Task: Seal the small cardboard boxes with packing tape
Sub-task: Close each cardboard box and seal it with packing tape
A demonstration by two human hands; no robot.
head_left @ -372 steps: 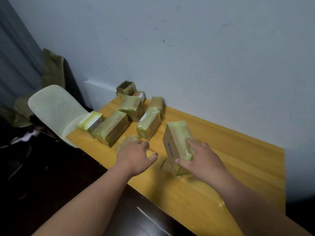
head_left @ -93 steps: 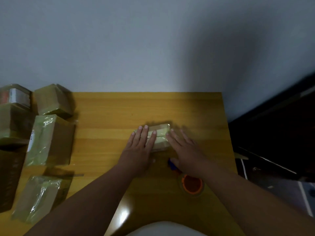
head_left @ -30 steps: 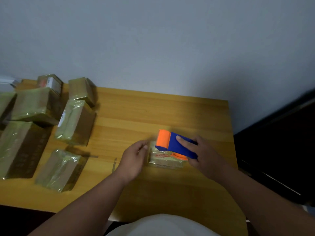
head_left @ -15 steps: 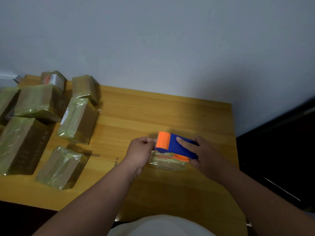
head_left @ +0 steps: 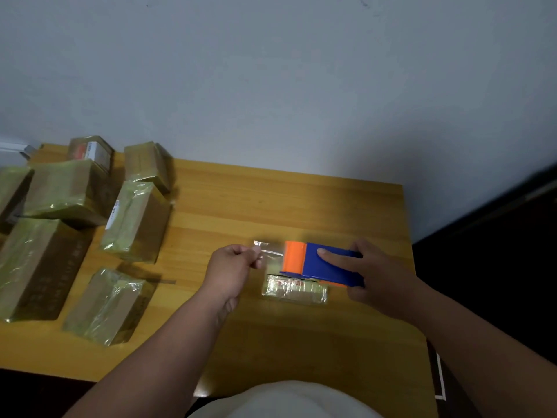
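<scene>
Two bare forearms and hands, plus a pale garment at the bottom edge of the frame.

No sleeves visible anywhere: both forearms uncovered from the lower corners of the frame up to the wrists. Left hand (head_left: 232, 268) and right hand (head_left: 380, 277) without gloves; rings, watch or bracelets not seen on the visible parts. Short fingernails, seen clearly on the right index finger (head_left: 330, 257). At the bottom centre, a rounded patch of whitish, plain cloth (head_left: 283, 401), probably a shirt over the torso, without print or buttons in view; somewhat blurred, so the fabric type not possible to tell.
</scene>
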